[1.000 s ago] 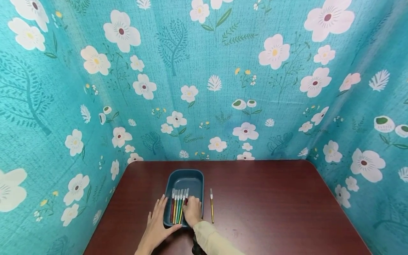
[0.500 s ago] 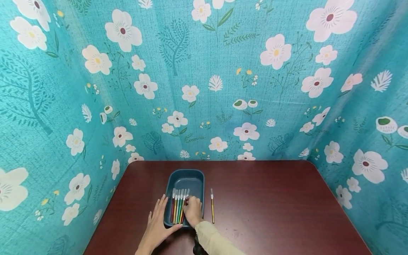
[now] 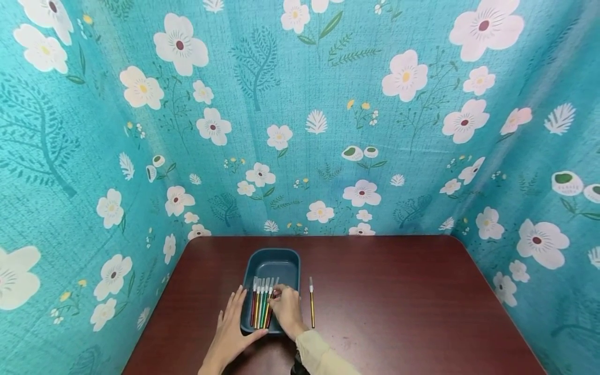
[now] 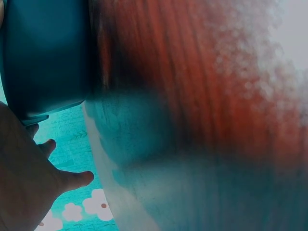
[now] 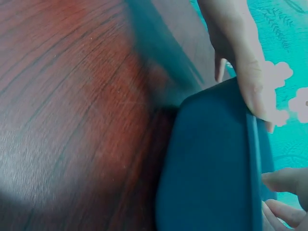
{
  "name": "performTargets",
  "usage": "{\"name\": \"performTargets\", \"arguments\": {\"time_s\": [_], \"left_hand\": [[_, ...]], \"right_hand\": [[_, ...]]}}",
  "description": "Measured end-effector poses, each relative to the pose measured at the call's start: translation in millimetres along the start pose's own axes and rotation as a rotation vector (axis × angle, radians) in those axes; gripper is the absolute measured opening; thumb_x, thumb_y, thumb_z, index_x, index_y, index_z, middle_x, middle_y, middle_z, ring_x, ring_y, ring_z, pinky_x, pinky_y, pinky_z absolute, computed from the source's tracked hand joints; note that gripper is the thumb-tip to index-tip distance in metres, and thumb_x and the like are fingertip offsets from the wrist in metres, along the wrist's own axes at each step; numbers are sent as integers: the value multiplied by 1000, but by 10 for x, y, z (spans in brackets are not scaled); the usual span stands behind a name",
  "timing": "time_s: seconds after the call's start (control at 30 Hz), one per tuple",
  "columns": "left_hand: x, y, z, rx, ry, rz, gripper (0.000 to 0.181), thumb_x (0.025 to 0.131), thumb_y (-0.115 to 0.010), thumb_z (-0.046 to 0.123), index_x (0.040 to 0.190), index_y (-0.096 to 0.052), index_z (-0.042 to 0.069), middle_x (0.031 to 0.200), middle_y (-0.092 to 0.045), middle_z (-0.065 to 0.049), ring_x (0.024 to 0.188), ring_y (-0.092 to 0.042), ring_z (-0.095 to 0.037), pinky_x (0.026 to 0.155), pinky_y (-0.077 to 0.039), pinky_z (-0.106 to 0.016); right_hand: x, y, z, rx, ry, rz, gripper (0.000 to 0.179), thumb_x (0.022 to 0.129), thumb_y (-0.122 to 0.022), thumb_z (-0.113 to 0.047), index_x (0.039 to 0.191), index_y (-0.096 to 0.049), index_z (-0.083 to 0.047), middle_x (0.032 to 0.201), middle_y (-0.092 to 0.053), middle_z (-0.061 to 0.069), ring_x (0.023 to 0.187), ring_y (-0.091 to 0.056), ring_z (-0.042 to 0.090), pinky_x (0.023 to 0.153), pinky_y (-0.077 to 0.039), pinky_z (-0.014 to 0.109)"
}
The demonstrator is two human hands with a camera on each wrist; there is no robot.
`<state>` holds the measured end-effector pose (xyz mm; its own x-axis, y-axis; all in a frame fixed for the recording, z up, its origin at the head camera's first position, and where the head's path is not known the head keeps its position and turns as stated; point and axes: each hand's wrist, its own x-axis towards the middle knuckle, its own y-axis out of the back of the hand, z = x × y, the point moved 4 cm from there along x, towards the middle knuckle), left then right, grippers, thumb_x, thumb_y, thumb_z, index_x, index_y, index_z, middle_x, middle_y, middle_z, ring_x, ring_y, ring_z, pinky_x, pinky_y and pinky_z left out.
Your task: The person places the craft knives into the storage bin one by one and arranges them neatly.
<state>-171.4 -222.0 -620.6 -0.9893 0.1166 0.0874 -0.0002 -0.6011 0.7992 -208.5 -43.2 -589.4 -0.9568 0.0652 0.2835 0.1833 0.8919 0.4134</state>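
In the head view, a dark blue tray (image 3: 274, 255) holds a row of slim pens (image 3: 262, 304) with clear caps and red, gold and green barrels. My left hand (image 3: 229, 325) rests against the tray's left side, fingers spread fairly straight and thumb at the front rim. Over the tray's right half, my right hand (image 3: 287, 310) has its fingers curled at the rightmost pen, pinching it; the hand hides much of that pen. The right wrist view shows the tray's outer wall (image 5: 207, 159) and bent fingertips (image 5: 279, 182) above its rim.
A single gold-barrelled pen (image 3: 312, 302) lies upright to the view on the dark red-brown table (image 3: 398, 297), just right of the tray. Teal flowered curtains (image 3: 300, 172) stand behind and at both sides of the table.
My right hand has shifted slightly right and its fingertips have moved up along the rightmost pen. My left hand, the tray and the pen on the table stay put.
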Motion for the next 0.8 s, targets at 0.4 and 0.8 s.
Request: {"name": "performTargets", "arguments": {"time_s": [0.4, 0.8], "left_hand": [[-6, 4, 25, 12, -3, 14, 121, 78, -85, 66, 168, -26, 11, 175, -20, -15, 158, -20, -47, 110, -21, -85], [5, -13, 15, -2, 48, -35, 122, 79, -83, 69, 169, -23, 13, 176, -16, -14, 159, -15, -46, 114, -16, -83]], "right_hand": [[-13, 378, -125, 50, 44, -11, 26, 79, -85, 11, 103, -76, 7, 92, -75, 20, 74, -75, 24, 66, -60, 26], [-4, 644, -19, 10, 7, 45, 24, 81, -83, 9, 103, -78, 0, 91, -76, 14, 77, -75, 22, 70, -63, 35]]}}
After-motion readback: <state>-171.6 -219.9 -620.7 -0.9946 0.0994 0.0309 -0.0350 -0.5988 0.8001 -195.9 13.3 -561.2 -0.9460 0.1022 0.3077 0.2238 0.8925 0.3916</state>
